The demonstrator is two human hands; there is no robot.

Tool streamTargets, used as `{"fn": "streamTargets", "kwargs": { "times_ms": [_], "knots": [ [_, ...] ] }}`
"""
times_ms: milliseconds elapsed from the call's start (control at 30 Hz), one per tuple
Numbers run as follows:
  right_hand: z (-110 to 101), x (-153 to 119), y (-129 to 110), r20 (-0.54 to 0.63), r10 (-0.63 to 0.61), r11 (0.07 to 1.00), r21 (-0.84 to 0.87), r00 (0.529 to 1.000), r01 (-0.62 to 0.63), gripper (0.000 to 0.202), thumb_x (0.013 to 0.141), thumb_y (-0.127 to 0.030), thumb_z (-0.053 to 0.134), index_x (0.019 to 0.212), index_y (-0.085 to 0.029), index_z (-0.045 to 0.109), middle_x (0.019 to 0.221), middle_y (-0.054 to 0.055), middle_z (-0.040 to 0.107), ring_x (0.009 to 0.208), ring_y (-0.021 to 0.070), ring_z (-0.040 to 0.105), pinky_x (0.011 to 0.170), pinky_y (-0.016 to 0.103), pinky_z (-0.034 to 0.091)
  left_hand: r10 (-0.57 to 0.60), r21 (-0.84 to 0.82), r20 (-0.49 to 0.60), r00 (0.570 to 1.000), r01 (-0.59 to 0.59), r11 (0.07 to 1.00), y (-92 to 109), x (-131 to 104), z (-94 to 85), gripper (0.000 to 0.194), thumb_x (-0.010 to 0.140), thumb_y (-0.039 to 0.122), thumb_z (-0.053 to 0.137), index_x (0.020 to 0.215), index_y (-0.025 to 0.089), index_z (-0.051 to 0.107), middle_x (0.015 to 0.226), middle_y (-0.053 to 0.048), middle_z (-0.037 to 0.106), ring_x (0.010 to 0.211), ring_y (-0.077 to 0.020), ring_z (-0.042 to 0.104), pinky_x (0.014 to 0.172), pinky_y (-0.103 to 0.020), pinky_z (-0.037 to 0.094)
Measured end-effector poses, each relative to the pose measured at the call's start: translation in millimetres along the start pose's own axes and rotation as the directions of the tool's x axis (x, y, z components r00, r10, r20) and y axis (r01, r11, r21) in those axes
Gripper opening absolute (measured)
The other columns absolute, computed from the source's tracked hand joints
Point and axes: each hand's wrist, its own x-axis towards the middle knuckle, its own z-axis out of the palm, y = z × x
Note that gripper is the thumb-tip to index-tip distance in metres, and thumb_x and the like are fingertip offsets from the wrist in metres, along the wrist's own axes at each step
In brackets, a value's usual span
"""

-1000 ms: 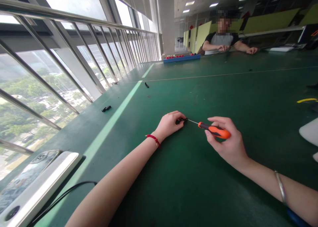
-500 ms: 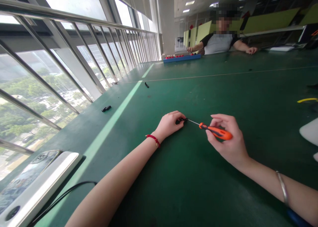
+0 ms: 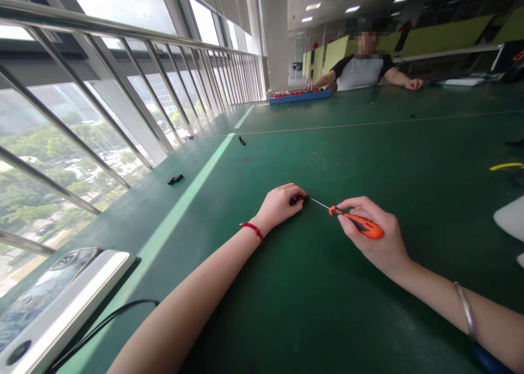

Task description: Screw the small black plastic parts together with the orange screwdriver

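My left hand (image 3: 283,206) rests on the green table (image 3: 262,297), its fingers closed on a small black part (image 3: 298,199), mostly hidden by them. In my right hand (image 3: 382,237) is an orange and black screwdriver (image 3: 360,223), gripped by the handle with thumb and fingers. The screwdriver's thin shaft points left, and its tip meets the right end of the black part.
Two small black pieces, one nearer (image 3: 175,179) and one farther (image 3: 242,140), lie to the left. A phone (image 3: 45,292) leans by a white device (image 3: 96,292) with a cable. Across the table, a person (image 3: 360,71) sits by a blue tray (image 3: 301,98). Metal railing (image 3: 135,35) borders the left.
The fingers of my right hand have closed more firmly round the screwdriver handle, and the handle end has dipped slightly. My left hand stays in place. The person's hand shifts at the blue tray.
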Motion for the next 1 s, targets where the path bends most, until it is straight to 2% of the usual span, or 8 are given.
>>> {"fn": "streamTargets", "kwargs": {
  "times_ms": [67, 200, 267, 400, 467, 600, 767, 1000],
  "knots": [
    [0.6, -0.4, -1.4, -0.020, 0.017, 1.000, 0.026, 1.000, -0.017, 0.019, 0.083, -0.025, 0.058, 0.101, -0.023, 0.052, 0.063, -0.002, 0.056, 0.057, 0.0155, 0.058, 0.057, 0.030, 0.050, 0.003, 0.005, -0.001, 1.000, -0.003, 1.000, 0.4, 0.1, -0.2, 0.021, 0.079, 0.017, 0.052, 0.094, 0.019, 0.067, 0.094, -0.001, 0.067, 0.079, -0.0125, 0.063, 0.075, -0.023, 0.051],
    [1.4, 1.3, -1.2, -0.186, 0.000, 0.997, 0.073, 0.982, 0.013, 0.042, 0.077, -0.024, 0.063, 0.115, -0.024, 0.045, 0.082, 0.003, 0.058, 0.075, 0.0195, 0.062, 0.070, 0.035, 0.054, -0.004, 0.011, 0.010, 1.000, 0.004, 1.000, 1.2, 0.5, -1.0, 0.021, 0.079, 0.017, 0.052, 0.094, 0.019, 0.067, 0.094, -0.001, 0.067, 0.080, -0.0130, 0.063, 0.075, -0.024, 0.051],
    [0.6, 2.2, -0.3, -0.160, 0.018, 0.997, 0.074, 0.987, -0.007, 0.043, 0.076, -0.025, 0.064, 0.115, -0.023, 0.044, 0.081, 0.002, 0.057, 0.074, 0.0193, 0.061, 0.070, 0.035, 0.053, -0.007, 0.011, 0.012, 1.000, 0.007, 1.000, 1.5, 0.5, -1.4, 0.021, 0.079, 0.017, 0.052, 0.094, 0.019, 0.067, 0.094, -0.001, 0.067, 0.081, -0.0129, 0.063, 0.075, -0.024, 0.051],
    [-0.8, 1.4, -0.5, -0.018, 0.068, 0.998, 0.013, 0.997, -0.068, 0.019, 0.082, -0.029, 0.059, 0.099, -0.023, 0.052, 0.061, -0.003, 0.054, 0.057, 0.0158, 0.057, 0.060, 0.032, 0.050, 0.004, 0.010, 0.005, 1.000, -0.004, 1.000, 1.2, 0.3, -1.4, 0.020, 0.080, 0.017, 0.053, 0.095, 0.019, 0.067, 0.095, -0.001, 0.067, 0.080, -0.0122, 0.063, 0.075, -0.023, 0.051],
    [-0.2, 0.8, -1.2, -0.046, 0.048, 0.999, 0.013, 0.998, -0.047, 0.018, 0.083, -0.028, 0.059, 0.099, -0.023, 0.053, 0.063, -0.001, 0.056, 0.059, 0.0163, 0.059, 0.061, 0.031, 0.051, 0.004, 0.009, 0.004, 1.000, -0.004, 1.000, 0.6, 0.3, -1.0, 0.020, 0.080, 0.017, 0.053, 0.095, 0.019, 0.067, 0.094, -0.001, 0.067, 0.080, -0.0120, 0.063, 0.075, -0.023, 0.051],
    [0.7, 1.6, -0.5, -0.163, -0.013, 1.000, 0.022, 0.987, 0.017, 0.035, 0.077, -0.023, 0.062, 0.110, -0.021, 0.050, 0.081, 0.003, 0.059, 0.074, 0.0183, 0.062, 0.070, 0.033, 0.053, 0.005, 0.013, 0.001, 1.000, -0.005, 1.000, -0.3, 0.5, -0.2, 0.020, 0.080, 0.017, 0.052, 0.094, 0.019, 0.067, 0.093, -0.001, 0.067, 0.080, -0.0123, 0.063, 0.074, -0.023, 0.051],
    [-0.6, 0.7, 0.8, 0.006, 0.038, 0.999, -0.025, 0.999, -0.038, 0.008, 0.084, -0.028, 0.056, 0.090, -0.023, 0.057, 0.065, 0.000, 0.063, 0.059, 0.0163, 0.061, 0.059, 0.031, 0.051, -0.002, 0.017, 0.008, 1.000, 0.002, 1.000, 1.3, 0.4, -0.7, 0.021, 0.080, 0.017, 0.052, 0.095, 0.020, 0.067, 0.095, -0.001, 0.067, 0.081, -0.0125, 0.063, 0.075, -0.023, 0.051],
    [-0.9, 0.2, -2.0, -0.023, -0.028, 0.999, -0.041, 0.999, 0.027, 0.004, 0.082, -0.024, 0.057, 0.085, -0.023, 0.059, 0.076, 0.002, 0.069, 0.063, 0.0170, 0.065, 0.058, 0.030, 0.052, -0.066, 0.157, -0.044, 0.997, 0.072, 0.985, 5.9, 0.7, -1.2, 0.017, 0.081, 0.021, 0.053, 0.092, 0.020, 0.067, 0.091, -0.002, 0.069, 0.087, -0.0166, 0.062, 0.073, -0.026, 0.049]
  ]
}}
